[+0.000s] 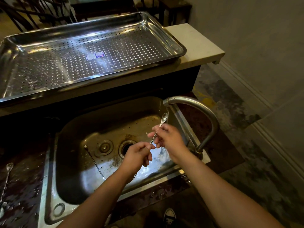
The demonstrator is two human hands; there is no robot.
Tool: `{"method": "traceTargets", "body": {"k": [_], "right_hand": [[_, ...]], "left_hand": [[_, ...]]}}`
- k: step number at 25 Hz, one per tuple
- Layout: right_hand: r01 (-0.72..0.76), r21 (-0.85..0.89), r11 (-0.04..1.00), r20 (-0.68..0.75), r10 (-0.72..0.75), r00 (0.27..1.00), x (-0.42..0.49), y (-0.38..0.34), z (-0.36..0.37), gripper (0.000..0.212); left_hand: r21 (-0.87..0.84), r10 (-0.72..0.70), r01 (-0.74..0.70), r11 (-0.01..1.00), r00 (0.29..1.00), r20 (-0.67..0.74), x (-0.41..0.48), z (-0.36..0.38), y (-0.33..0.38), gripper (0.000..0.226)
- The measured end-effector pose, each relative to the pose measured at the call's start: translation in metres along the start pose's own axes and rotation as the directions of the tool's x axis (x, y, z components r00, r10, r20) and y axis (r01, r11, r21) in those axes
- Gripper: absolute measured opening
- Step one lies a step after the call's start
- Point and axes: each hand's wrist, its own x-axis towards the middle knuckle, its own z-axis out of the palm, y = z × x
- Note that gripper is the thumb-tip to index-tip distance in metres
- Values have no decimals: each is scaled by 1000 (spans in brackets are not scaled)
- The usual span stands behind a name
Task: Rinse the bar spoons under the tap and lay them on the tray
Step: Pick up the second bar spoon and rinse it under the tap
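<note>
Bar spoon (pixel 162 121) in hand, bowl end up, right beneath the spout of the tap (pixel 194 104). Water runs onto the bowl and splashes in the basin below my hands.

Right hand (pixel 167 139): fingertips pinch the twisted stem just under the bowl. Left hand (pixel 138 155): fingers curled round the lower stem, thumb and forefinger closed on it.

Progress, as I judge it: early. This looks like the first spoon being rinsed. Tray (pixel 131 46), perforated, sits on the raised ledge behind the sink (pixel 74 129), and no spoon lies on it.

Left to do:
- second spoon (pixel 94 162) lies slantwise on the sink floor, left of the drain; cannot tell whether it counts as rinsed.
- third spoon (pixel 6 178) rests on the wet counter (pixel 24 186) at far left, apart from the water.

So one spoon is under the stream, two are waiting, none is laid out. Each needs lifting up and over the ledge to reach the tray; wet stems may slip.
</note>
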Motion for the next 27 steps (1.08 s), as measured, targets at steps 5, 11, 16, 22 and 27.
{"method": "traceTargets", "body": {"k": [5,11,16,22,27], "right_hand": [[70,159,985,-173,-42,984,11,-25,-17,15],[-3,-104,995,74,11,997,-3,-18,-12,13],[31,23,999,-74,-29,997,9,-37,-18,12],[19,-73,997,-51,-23,998,11,-35,-21,16],[129,-20,991,-81,-131,988,13,-40,-23,11]], "left_hand": [[39,-19,19,999,1000,-4,9,1,3,21],[-54,-56,56,997,998,-9,13,15,8,22],[-51,-29,31,998,999,30,15,14,13,22],[58,-29,29,998,1000,-1,30,18,12,16],[136,-48,44,990,999,22,36,10,18,14]]}}
